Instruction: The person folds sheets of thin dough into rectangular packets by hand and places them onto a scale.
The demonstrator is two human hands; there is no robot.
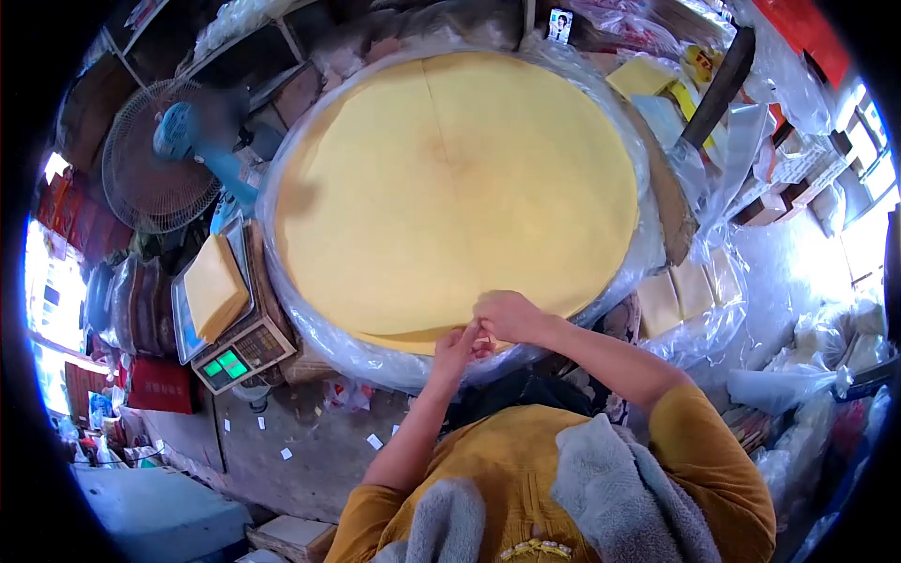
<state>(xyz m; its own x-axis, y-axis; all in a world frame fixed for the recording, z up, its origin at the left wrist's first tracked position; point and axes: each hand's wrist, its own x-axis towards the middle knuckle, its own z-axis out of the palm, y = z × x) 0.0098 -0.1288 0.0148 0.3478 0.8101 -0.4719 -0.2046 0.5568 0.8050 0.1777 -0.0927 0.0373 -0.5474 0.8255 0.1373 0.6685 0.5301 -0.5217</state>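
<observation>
A large round stack of thin yellow sheets [460,206] lies on clear plastic wrap [328,359] in front of me. At its near edge, my left hand [458,347] and my right hand [510,317] meet, fingers touching. Both hands have their fingers drawn together near the sheet's edge. Whatever is between the fingers is too small to make out. Along the near rim, the edge of the top sheet is slightly lifted above those below. A faint crease runs down from the far edge of the top sheet.
Left of the stack, a digital scale [246,355] with lit green displays carries folded yellow sheets [214,286]. Behind it stands a blue fan [174,141]. Bagged pale blocks [678,296] sit at the right. A phone [559,25] is at the far side.
</observation>
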